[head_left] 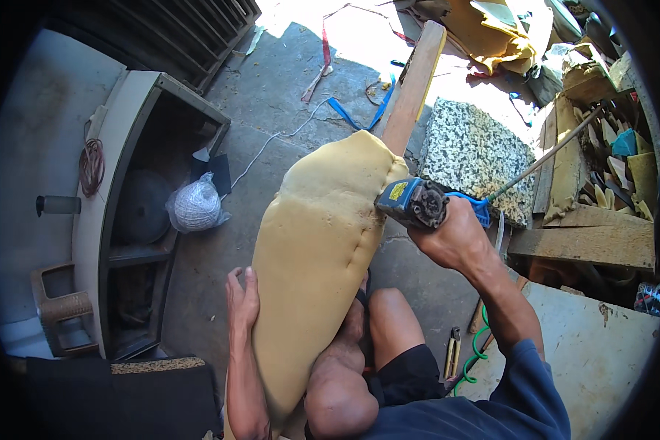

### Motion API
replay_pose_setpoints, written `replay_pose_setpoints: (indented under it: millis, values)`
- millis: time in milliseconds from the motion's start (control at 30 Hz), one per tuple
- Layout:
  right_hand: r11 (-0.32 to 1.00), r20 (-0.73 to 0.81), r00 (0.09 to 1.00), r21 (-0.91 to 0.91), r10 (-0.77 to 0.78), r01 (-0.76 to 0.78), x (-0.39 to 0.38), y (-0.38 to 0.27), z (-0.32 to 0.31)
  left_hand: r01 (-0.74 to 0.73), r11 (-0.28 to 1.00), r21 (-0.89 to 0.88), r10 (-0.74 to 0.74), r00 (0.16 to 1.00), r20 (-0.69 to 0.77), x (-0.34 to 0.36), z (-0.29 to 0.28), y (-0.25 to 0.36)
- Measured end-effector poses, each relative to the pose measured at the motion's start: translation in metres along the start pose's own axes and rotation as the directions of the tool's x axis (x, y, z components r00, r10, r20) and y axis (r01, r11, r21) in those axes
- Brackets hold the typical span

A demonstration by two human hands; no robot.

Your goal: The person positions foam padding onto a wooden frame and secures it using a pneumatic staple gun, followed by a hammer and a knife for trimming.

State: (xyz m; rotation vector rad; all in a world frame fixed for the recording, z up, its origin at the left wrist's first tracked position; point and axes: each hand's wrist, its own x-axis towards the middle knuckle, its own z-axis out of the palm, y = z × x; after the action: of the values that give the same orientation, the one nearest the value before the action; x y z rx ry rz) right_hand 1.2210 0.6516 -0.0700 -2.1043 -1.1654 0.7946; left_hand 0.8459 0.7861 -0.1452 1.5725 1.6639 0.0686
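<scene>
A long tan foam seat pad point(308, 235) lies across my lap, its narrow end toward me, with a puckered, stitched-looking row along its right edge. My right hand point(447, 238) is wrapped around a blue-and-black staple gun point(414, 202). The gun's front meets the pad's upper right edge; its tip is hidden. On the pad's left side, my left hand point(243, 301) rests with thumb and fingers apart, touching the foam. A wooden plank point(412, 92) extends from the far end of the pad.
A speckled foam block point(477, 147) lies beyond the staple gun. At right, a wooden bin point(587, 235) holds scraps, with a thin rod slanting across. Green coiled hose point(468, 370) and pincers point(452, 352) lie by my right leg. A cabinet point(136, 242) with a string ball point(198, 205) stands left.
</scene>
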Motion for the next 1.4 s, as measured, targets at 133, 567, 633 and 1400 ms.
replay_pose_setpoints:
  millis: [133, 567, 633, 1400]
  values:
    - [1.000, -0.056, 0.998, 0.013, -0.024, 0.025, -0.002, -0.003, -0.003, 0.435, 0.682, -0.587, -0.034, 0.821, 0.570, -0.048, -0.026, -0.032]
    - [0.976, 0.026, 1.000, -0.215, -0.017, 0.022, -0.006, -0.025, -0.006, -0.226, 0.971, -0.082, 0.238, 0.859, 0.453, -0.176, -0.074, 0.095]
    - [0.955, 0.069, 0.998, -0.295, -0.008, 0.028, -0.005, -0.033, -0.008, -0.418, 0.907, -0.048, 0.393, 0.802, 0.449, -0.172, -0.076, 0.090]
    - [0.950, -0.037, 0.991, 0.283, -0.129, 0.134, -0.131, -0.001, 0.054, -0.108, 0.984, 0.140, 0.078, 0.975, 0.207, -0.057, 0.114, -0.048]
